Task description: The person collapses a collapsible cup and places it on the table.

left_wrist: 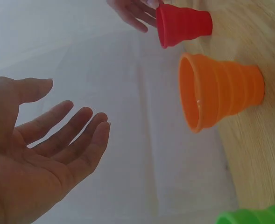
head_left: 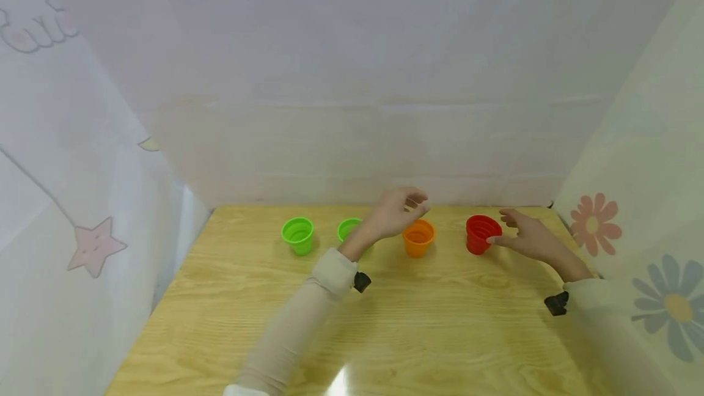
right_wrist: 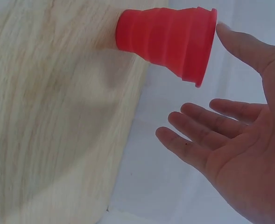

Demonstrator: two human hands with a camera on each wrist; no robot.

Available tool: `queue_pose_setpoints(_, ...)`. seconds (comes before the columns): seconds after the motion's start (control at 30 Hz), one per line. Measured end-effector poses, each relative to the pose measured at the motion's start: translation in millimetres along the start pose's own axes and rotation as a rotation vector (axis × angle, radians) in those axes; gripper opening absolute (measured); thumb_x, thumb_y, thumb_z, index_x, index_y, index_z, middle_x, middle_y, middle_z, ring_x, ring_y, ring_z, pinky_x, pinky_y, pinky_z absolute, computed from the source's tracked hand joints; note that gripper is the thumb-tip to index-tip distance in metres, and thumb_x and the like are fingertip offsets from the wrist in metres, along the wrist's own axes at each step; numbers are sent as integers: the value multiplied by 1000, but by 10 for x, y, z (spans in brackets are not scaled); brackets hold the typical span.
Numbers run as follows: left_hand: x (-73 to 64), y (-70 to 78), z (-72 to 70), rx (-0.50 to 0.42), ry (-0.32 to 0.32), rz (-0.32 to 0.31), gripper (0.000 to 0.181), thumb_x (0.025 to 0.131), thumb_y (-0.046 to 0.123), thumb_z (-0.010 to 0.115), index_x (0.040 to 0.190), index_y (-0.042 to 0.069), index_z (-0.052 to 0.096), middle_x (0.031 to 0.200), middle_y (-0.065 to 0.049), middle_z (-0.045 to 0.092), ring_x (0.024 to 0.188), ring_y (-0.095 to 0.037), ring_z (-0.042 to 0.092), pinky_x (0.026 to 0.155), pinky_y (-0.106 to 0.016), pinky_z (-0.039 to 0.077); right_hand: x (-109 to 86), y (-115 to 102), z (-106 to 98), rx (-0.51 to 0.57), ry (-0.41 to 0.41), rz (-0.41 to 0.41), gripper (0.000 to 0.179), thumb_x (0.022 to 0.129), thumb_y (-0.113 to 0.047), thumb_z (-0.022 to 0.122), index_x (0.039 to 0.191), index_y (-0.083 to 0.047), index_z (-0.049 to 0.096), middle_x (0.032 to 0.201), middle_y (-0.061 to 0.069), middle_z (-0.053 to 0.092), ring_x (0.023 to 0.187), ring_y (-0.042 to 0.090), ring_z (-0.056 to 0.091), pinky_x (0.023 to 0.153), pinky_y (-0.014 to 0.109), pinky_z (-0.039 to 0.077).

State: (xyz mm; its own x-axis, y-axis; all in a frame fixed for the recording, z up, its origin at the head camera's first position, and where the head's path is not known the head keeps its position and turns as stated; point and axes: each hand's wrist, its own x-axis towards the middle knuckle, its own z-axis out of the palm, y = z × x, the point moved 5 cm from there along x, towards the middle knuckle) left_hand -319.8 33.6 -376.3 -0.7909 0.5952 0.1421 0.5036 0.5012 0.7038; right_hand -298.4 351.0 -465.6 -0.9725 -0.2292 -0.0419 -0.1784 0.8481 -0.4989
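Note:
In the head view my left hand [head_left: 393, 211] hovers above and behind the orange cup [head_left: 418, 238], fingers loosely bent and holding nothing. The left wrist view has that hand [left_wrist: 48, 149] apart from the ribbed orange cup [left_wrist: 223, 92]. My right hand [head_left: 525, 236] is beside the red cup [head_left: 480, 236], its thumb overlapping the rim. In the right wrist view the thumb tip sits right at the rim of the red cup [right_wrist: 167, 42], the other fingers extended and spread. All cups stand upright, mouths up.
Two green cups stand to the left: one [head_left: 298, 236] farther out, the other [head_left: 349, 228] partly hidden behind my left forearm. A wooden table [head_left: 440, 335] carries them all. White patterned sheets [head_left: 352, 109] rise at its back and sides.

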Motion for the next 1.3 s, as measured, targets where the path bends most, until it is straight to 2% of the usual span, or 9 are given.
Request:
queue_pose_setpoints(0.17, 173, 29, 310, -34, 4, -15, 39, 107, 28, 63, 139, 7, 66, 138, -10, 71, 120, -23, 71, 98, -26, 61, 0, 5, 93, 53, -3, 18, 101, 96, -53, 74, 160, 10, 27, 157, 38, 42, 141, 57, 47, 108, 71, 49)
queue_pose_setpoints(0.37, 330, 76, 659, -35, 9, -61, 44, 105, 28, 66, 143, 8, 61, 135, -11, 71, 121, -24, 71, 96, -26, 61, 1, 19, 157, 126, 8, 12, 102, 94, -50, 78, 160, 9, 27, 156, 36, 47, 140, 55, 50, 108, 69, 51)
queue_pose_setpoints(0.6, 454, 102, 1042, -45, 16, -148, 57, 101, 33, 73, 150, 10, 55, 142, -12, 68, 127, -23, 68, 98, -29, 62, 21, 41, 229, 188, -4, 10, 99, 94, -44, 79, 159, 10, 27, 152, 37, 50, 137, 55, 53, 100, 60, 60)
queue_pose_setpoints(0.7, 485, 126, 1184, -5, 11, -179, 63, 100, 35, 74, 153, 11, 51, 144, -9, 68, 128, -20, 67, 97, -27, 62, 17, 67, 257, 222, -9, 16, 98, 95, -43, 79, 160, 9, 27, 153, 36, 49, 138, 56, 51, 101, 61, 59)
queue_pose_setpoints(0.87, 538, 128, 1335, 73, 48, -226, 65, 98, 31, 76, 153, 7, 50, 141, -9, 69, 105, -14, 72, 91, -22, 62, 4, 136, 287, 264, 5, 10, 94, 95, -40, 80, 160, 6, 30, 154, 34, 50, 139, 55, 51, 104, 64, 57)
queue_pose_setpoints(0.9, 546, 115, 1361, 73, 58, -237, 66, 98, 29, 77, 153, 6, 50, 139, -9, 70, 96, -14, 71, 90, -21, 62, 0, 151, 294, 274, 8, 5, 93, 95, -40, 80, 160, 5, 31, 154, 33, 51, 139, 55, 51, 104, 64, 57)
queue_pose_setpoints(0.97, 551, 84, 1410, 54, 71, -269, 68, 96, 27, 78, 153, 5, 50, 139, -10, 70, 92, -12, 69, 89, -21, 62, -5, 188, 310, 289, 12, -5, 91, 94, -40, 80, 159, 4, 34, 154, 32, 50, 139, 55, 51, 104, 64, 56)
queue_pose_setpoints(1.17, 503, -36, 1563, -71, 84, -365, 81, 91, 35, 84, 157, 10, 45, 148, -5, 64, 128, -18, 67, 100, -29, 61, -24, 263, 343, 346, 11, -31, 82, 97, -34, 78, 159, 0, 38, 156, 30, 50, 139, 54, 52, 104, 61, 58)
queue_pose_setpoints(1.3, 478, -59, 1626, -149, 116, -388, 84, 88, 37, 87, 157, 11, 46, 148, -4, 65, 130, -19, 66, 102, -30, 60, -20, 278, 361, 374, 4, -37, 78, 98, -29, 77, 159, 0, 38, 156, 30, 49, 139, 52, 53, 100, 44, 63)
